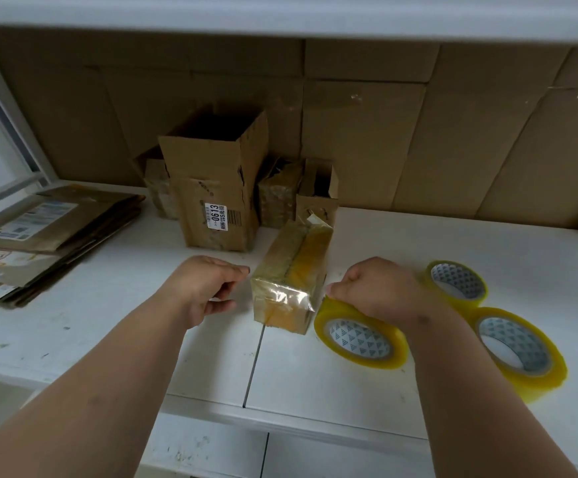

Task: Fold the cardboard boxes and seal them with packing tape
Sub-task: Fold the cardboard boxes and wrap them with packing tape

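A small cardboard box point(291, 274) wrapped in shiny yellowish tape lies on the white table point(108, 322) between my hands. My left hand point(204, 288) hovers just left of the box with loosely curled fingers, holding nothing. My right hand point(380, 291) grips the top edge of a yellow tape roll point(360, 339) that lies right of the box. A second tape roll point(518, 346) and a third tape roll point(458, 281) lie further right.
A tall open box with a 0613 label point(218, 191) stands behind, with smaller taped boxes point(277, 194) and an open small box point(316, 194) beside it. Flattened cardboard boxes point(39, 236) are stacked at the left. Cardboard sheets point(418, 132) line the back wall.
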Demonstrator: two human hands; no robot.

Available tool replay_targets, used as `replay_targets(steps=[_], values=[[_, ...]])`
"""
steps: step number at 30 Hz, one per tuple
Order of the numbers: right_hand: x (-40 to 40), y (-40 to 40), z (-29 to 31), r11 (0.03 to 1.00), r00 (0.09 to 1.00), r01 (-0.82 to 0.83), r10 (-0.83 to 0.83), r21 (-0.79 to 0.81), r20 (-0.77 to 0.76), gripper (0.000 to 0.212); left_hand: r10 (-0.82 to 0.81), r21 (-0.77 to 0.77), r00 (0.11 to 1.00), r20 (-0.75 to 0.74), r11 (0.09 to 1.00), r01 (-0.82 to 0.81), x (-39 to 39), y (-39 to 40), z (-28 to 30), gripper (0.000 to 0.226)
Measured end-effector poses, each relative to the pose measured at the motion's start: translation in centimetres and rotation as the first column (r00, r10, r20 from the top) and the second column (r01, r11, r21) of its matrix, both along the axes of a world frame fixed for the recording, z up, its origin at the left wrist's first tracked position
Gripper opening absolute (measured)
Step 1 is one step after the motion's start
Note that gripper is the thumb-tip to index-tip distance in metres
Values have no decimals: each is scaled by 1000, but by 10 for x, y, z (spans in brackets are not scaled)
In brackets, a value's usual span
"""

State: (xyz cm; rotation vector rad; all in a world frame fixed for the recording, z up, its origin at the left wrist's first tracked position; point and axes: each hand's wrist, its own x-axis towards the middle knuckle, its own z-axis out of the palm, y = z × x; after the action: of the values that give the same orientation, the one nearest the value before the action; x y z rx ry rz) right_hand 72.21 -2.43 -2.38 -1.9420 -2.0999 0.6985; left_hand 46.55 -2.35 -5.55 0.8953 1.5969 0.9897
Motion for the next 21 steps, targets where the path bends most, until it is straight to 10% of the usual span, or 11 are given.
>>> replay_targets(steps=[21], values=[[-34, 2, -12, 984, 970, -45, 2, 173, 242, 15, -31, 272, 957, -287, 956, 113, 18, -23, -8, 30]])
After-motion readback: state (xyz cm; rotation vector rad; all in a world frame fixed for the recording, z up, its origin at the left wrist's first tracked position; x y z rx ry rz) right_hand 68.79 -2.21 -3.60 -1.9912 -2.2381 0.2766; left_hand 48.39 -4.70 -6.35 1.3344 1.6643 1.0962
